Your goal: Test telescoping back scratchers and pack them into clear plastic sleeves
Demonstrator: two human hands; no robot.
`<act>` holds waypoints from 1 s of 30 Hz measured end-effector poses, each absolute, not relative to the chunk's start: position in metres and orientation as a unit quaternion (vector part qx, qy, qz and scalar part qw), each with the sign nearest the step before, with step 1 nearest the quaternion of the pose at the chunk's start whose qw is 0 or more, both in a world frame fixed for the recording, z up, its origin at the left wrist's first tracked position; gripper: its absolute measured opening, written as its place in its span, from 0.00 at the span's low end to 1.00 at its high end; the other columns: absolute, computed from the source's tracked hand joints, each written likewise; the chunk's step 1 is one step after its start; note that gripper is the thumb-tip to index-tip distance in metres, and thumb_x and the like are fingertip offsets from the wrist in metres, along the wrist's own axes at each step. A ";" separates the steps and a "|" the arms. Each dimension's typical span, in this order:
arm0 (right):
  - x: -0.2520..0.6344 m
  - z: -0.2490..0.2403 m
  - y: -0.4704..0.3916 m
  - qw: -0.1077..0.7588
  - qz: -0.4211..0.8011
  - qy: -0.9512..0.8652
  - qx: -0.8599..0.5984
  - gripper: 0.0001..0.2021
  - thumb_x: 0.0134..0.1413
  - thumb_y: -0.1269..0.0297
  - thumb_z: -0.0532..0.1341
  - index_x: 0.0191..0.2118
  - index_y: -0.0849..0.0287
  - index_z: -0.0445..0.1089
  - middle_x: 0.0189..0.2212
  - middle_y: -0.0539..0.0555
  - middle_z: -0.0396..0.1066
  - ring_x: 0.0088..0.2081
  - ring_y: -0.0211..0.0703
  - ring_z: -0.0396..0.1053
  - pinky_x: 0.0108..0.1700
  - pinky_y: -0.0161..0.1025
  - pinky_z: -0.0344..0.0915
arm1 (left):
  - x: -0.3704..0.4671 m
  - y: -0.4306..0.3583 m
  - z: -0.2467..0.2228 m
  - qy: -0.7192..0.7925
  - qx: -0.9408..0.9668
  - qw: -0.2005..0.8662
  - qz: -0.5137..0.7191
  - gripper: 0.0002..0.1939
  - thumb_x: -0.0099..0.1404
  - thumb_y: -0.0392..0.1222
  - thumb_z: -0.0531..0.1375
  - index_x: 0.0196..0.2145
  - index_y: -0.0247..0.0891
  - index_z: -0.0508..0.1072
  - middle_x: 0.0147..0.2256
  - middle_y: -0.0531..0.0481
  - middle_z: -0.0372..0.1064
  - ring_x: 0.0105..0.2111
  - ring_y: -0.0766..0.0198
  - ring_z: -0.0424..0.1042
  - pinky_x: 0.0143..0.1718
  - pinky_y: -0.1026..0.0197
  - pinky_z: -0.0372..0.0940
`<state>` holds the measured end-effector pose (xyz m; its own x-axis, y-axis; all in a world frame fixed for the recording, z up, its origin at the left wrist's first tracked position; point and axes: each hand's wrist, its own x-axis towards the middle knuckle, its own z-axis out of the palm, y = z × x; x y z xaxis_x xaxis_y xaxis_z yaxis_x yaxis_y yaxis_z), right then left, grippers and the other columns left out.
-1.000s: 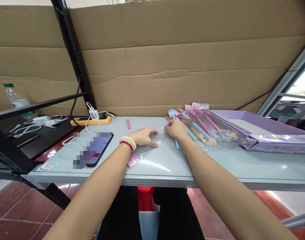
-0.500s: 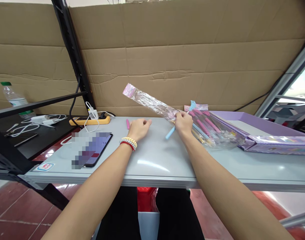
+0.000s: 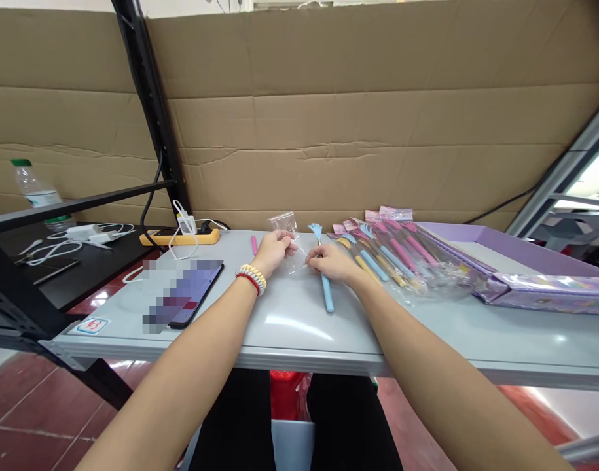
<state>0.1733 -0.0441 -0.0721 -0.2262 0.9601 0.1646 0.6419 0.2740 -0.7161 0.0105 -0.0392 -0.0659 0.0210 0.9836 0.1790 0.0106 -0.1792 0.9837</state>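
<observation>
Clear bag (image 3: 288,224) — in LH (image 3: 273,253); scratcher (image 3: 327,294) under RH (image 3: 334,261).

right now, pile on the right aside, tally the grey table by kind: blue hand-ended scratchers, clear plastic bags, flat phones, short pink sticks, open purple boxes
Blue hand-ended scratcher: 1
Clear plastic bag: 1
Flat phone: 1
Short pink stick: 1
Open purple box: 1
Total: 5
</observation>
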 end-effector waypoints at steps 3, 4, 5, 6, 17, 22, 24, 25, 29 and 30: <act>0.178 -0.071 -0.038 0.421 0.211 -0.659 -0.587 0.07 0.37 0.69 0.55 0.25 0.60 0.71 0.19 0.49 0.65 0.24 0.36 0.60 0.27 0.34 0.54 | 0.009 -0.043 -0.066 0.457 0.618 0.484 0.418 0.04 0.57 0.31 0.55 0.26 0.34 0.69 0.19 0.53 0.65 0.18 0.71 0.58 0.23 0.66 0.54; 0.180 -0.071 -0.036 0.460 0.212 -0.633 -0.586 0.08 0.37 0.68 0.55 0.25 0.60 0.70 0.19 0.49 0.65 0.24 0.36 0.60 0.27 0.34 0.55 | 0.008 -0.044 -0.067 0.452 0.651 0.490 0.364 0.04 0.56 0.32 0.56 0.24 0.34 0.68 0.18 0.53 0.63 0.17 0.71 0.57 0.22 0.66 0.53; 0.182 -0.070 -0.034 0.494 0.221 -0.614 -0.575 0.08 0.38 0.68 0.54 0.25 0.60 0.70 0.19 0.49 0.65 0.23 0.36 0.60 0.26 0.34 0.55 | 0.008 -0.046 -0.067 0.445 0.683 0.488 0.314 0.05 0.55 0.34 0.57 0.23 0.34 0.68 0.18 0.53 0.63 0.17 0.71 0.56 0.22 0.66 0.52; 0.183 -0.070 -0.033 0.524 0.236 -0.601 -0.555 0.08 0.38 0.67 0.54 0.25 0.60 0.69 0.18 0.48 0.64 0.22 0.36 0.59 0.25 0.34 0.54 | 0.008 -0.047 -0.067 0.440 0.711 0.474 0.276 0.05 0.55 0.36 0.58 0.22 0.34 0.69 0.18 0.53 0.63 0.18 0.70 0.56 0.22 0.65 0.51; 0.177 -0.071 -0.036 0.619 0.359 -0.568 -0.408 0.30 0.50 0.60 0.58 0.60 0.56 0.56 0.15 0.40 0.59 0.15 0.33 0.56 0.18 0.30 0.52 | 0.007 -0.045 -0.077 0.579 0.759 0.116 0.272 0.31 0.57 0.52 0.60 0.55 0.34 0.62 0.47 0.37 0.67 0.49 0.48 0.65 0.45 0.54 0.60; 0.178 -0.072 -0.033 0.603 0.405 -0.542 -0.423 0.23 0.50 0.59 0.59 0.52 0.57 0.57 0.15 0.41 0.63 0.13 0.32 0.55 0.15 0.30 0.51 | 0.009 -0.044 -0.074 0.529 0.730 0.095 0.422 0.17 0.62 0.51 0.56 0.44 0.37 0.68 0.45 0.42 0.67 0.48 0.55 0.64 0.50 0.55 0.57; 0.178 -0.068 -0.035 0.609 0.424 -0.511 -0.434 0.14 0.51 0.57 0.59 0.42 0.56 0.60 0.13 0.42 0.62 0.11 0.32 0.54 0.13 0.30 0.49 | 0.011 -0.045 -0.071 0.484 0.740 0.113 0.453 0.13 0.63 0.49 0.54 0.38 0.38 0.70 0.40 0.45 0.68 0.44 0.58 0.66 0.47 0.57 0.59; 0.178 -0.065 -0.036 0.619 0.433 -0.491 -0.434 0.12 0.52 0.56 0.59 0.38 0.56 0.60 0.13 0.42 0.62 0.10 0.32 0.53 0.12 0.30 0.47 | 0.011 -0.046 -0.070 0.464 0.748 0.125 0.458 0.12 0.64 0.48 0.53 0.35 0.38 0.70 0.37 0.47 0.69 0.41 0.59 0.66 0.44 0.58 0.59; 0.180 -0.055 -0.044 0.665 0.486 -0.424 -0.376 0.12 0.53 0.55 0.60 0.32 0.58 0.61 0.15 0.44 0.63 0.11 0.31 0.58 0.11 0.28 0.50 | 0.012 -0.052 -0.067 0.420 0.767 0.176 0.453 0.19 0.66 0.50 0.47 0.26 0.38 0.68 0.27 0.50 0.66 0.30 0.62 0.64 0.33 0.60 0.58; 0.181 -0.054 -0.046 0.668 0.504 -0.416 -0.356 0.11 0.54 0.57 0.61 0.31 0.59 0.61 0.15 0.45 0.64 0.12 0.32 0.61 0.12 0.28 0.55 | 0.012 -0.054 -0.066 0.412 0.770 0.189 0.449 0.21 0.67 0.52 0.46 0.25 0.38 0.68 0.25 0.51 0.65 0.29 0.63 0.63 0.31 0.61 0.57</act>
